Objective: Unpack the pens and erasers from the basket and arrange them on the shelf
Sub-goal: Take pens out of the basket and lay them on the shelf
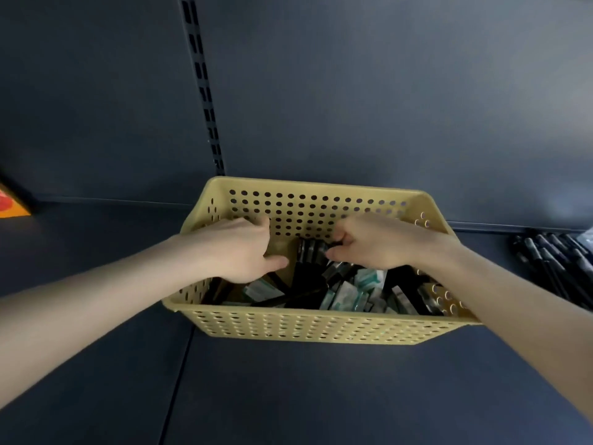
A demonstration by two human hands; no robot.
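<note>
Now: dark shelf [288, 396], basket [305, 329] near back panel [385, 91] | pens [552, 261] at right edge | left hand [234, 248] grip unclear | right hand [375, 242] pinches black pack [309, 252]

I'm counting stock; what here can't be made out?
Head view:
- left hand: fingertips behind its own back, grip unclear.
- dark block the right hand pinches: too blurred to identify.
- packets in the basket: blurred, labels unreadable.
- pens: cut by right edge, count unknown.
- orange item: cut by left edge.

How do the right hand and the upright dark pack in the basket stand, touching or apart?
Touching. Head view: the right hand pinches the dark pack between thumb and curled fingers.
</note>
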